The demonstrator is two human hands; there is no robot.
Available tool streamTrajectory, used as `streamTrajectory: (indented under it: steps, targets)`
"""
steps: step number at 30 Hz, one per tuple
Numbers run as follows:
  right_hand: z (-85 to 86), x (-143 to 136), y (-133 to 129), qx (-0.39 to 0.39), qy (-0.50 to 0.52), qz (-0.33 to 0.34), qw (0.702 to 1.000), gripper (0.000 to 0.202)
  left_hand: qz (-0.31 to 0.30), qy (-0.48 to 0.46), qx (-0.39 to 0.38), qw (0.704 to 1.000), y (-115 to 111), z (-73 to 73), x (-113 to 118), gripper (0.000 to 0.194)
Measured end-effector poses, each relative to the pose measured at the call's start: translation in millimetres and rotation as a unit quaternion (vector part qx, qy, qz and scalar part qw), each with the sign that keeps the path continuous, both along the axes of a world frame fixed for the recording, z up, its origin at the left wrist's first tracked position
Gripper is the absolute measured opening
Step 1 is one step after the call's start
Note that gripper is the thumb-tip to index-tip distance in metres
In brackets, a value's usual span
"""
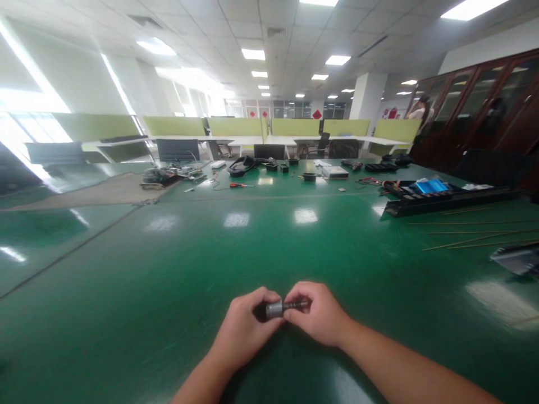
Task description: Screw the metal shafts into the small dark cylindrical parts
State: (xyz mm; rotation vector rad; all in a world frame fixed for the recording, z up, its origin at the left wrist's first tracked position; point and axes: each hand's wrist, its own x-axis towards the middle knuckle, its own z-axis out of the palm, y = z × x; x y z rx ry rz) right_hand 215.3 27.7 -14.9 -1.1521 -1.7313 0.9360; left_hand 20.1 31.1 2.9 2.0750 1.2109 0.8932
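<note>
Near the table's front edge, my left hand [249,320] is closed around a short grey metal cylinder [274,310], thumb below and fingers above. From the cylinder's right end a thin dark rod with ridges [297,305] sticks out. My right hand [316,312] pinches this rod between thumb and fingers, close to the cylinder. Both hands are almost touching, just above the green tabletop [269,247]. The pieces look joined in line; their exact kind is too small to tell. Part of the cylinder and the rod's far end are hidden by the hands.
Across the far table lie a red-handled screwdriver [241,185], small black boxes [309,177] and a pile of parts [168,174]. To the right are a long black tray [450,202] with a blue item, thin rods [480,241], and a person [421,109] by the cabinets.
</note>
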Motion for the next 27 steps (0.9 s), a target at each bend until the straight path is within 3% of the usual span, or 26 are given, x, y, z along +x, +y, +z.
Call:
streamTrajectory:
  steps: [27]
  targets:
    - [2.9, 3.0, 1.5, -0.017, -0.006, -0.005, 1.0, 0.005, 0.016, 0.002, 0.001, 1.0, -1.2, 0.2, 1.0, 0.011]
